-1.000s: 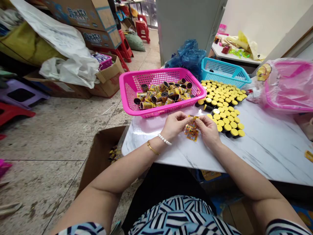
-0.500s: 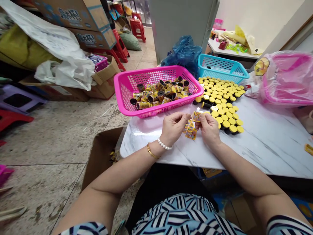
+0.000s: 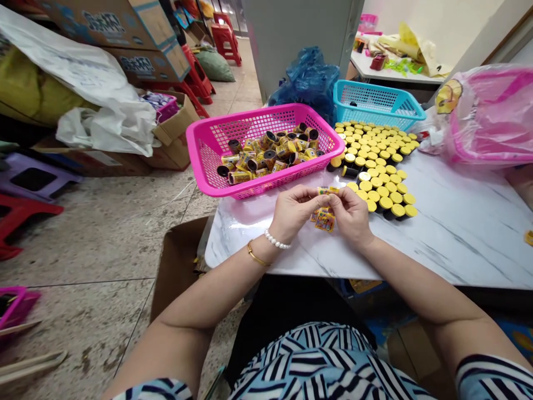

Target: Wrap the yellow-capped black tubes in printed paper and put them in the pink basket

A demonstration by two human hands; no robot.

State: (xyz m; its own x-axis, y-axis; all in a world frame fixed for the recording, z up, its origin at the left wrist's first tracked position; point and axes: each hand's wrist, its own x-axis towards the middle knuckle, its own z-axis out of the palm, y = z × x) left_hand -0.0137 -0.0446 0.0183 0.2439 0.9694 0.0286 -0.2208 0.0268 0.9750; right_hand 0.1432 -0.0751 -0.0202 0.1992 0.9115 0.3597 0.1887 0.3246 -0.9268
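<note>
My left hand and my right hand meet over the white marble table, both pinching a small yellow sticker between thumbs and fingers. A strip of more yellow stickers hangs just below, between my hands. Behind them a pink basket holds several small labelled black tubes. To the right stands a block of several black tubes with yellow caps.
A blue basket sits behind the capped tubes, a pink plastic bag at the far right. An open cardboard box stands on the floor by my left arm. Cartons, bags and plastic stools crowd the floor at left.
My hands have come closer together and the sticker now lies flat between both pinches. The camera has tilted down a little.
</note>
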